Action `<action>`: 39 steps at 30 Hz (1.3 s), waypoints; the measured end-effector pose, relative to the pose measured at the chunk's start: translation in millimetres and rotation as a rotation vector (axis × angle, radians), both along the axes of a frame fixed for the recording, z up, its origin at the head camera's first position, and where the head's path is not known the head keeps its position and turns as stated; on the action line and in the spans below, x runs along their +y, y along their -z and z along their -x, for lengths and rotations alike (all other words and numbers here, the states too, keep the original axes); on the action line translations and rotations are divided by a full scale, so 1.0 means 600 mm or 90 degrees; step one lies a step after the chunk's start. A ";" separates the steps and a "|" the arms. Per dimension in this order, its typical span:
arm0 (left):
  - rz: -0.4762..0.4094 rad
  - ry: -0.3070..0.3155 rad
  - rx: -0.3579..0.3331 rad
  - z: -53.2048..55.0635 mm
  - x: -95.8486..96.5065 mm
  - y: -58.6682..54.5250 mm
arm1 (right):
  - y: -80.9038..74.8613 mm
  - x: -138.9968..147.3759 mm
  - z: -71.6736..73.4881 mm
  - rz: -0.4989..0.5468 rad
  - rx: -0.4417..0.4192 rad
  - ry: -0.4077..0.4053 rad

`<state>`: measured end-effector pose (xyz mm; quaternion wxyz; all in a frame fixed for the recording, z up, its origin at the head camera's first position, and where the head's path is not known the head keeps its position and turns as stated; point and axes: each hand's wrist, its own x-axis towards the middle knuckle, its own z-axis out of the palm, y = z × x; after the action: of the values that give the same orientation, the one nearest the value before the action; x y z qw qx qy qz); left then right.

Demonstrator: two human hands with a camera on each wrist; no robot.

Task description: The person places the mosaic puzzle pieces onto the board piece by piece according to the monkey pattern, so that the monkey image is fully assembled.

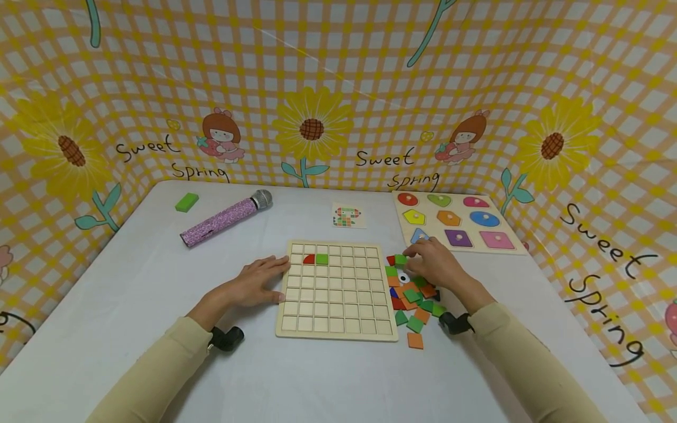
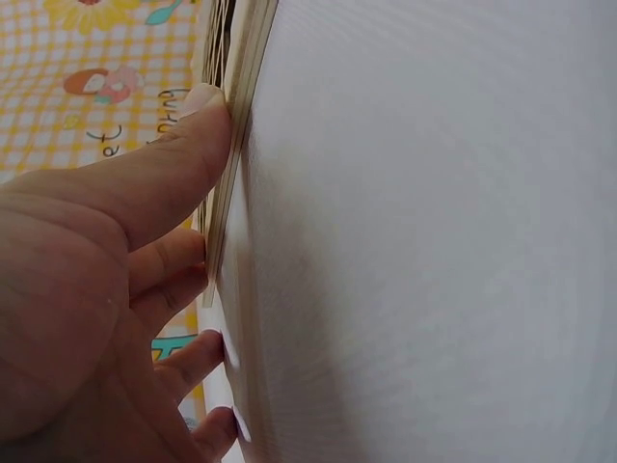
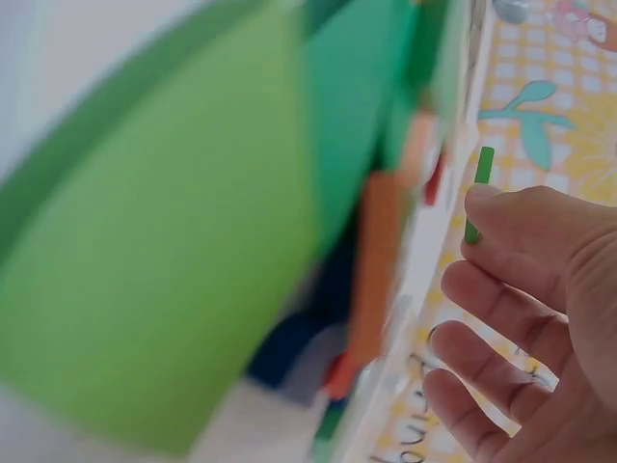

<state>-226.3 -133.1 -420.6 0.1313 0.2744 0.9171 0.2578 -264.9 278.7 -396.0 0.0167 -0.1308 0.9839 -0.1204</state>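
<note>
A wooden grid board [image 1: 337, 338] lies in the middle of the table, with a red quarter-round tile [image 1: 309, 259] and a green square tile [image 1: 322, 259] in its upper squares. My left hand [image 1: 259, 282] rests at the board's left edge. In the left wrist view, its thumb [image 2: 183, 154] touches the edge and the fingers stretch out along it. Just right of the board, my right hand [image 1: 436, 264] pinches a thin green tile [image 3: 485, 164] between thumb and forefinger, above a loose pile of coloured tiles [image 1: 411, 295]. The other right-hand fingers are loosely bent.
Behind the board lies a small pattern card [image 1: 349, 216]. A shape puzzle board [image 1: 439, 208] with knobs is at the back right. At the back left are a glittery pink microphone [image 1: 222, 222] and a green block [image 1: 187, 202]. A patterned cloth hangs behind the table.
</note>
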 end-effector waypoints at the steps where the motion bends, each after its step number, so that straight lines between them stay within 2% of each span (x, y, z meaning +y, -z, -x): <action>1: 0.000 -0.001 0.000 0.000 0.000 0.000 | -0.004 -0.004 -0.002 0.008 0.006 -0.006; 10: 0.000 -0.002 0.000 0.000 0.001 0.001 | -0.022 -0.060 -0.012 0.048 0.072 -0.096; 16: -0.009 -0.004 -0.008 -0.001 0.001 0.001 | -0.026 -0.106 -0.009 0.079 0.076 -0.139; 28: -0.022 0.002 0.000 0.000 -0.002 0.005 | -0.012 -0.184 0.017 0.062 0.046 -0.153; 39: -0.027 0.014 0.014 -0.001 -0.002 0.007 | 0.007 -0.209 0.032 0.016 0.019 -0.145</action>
<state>-225.4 -134.3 -425.1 0.1179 0.2900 0.9097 0.2730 -283.9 153.6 -400.2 0.0141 -0.2437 0.9613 -0.1279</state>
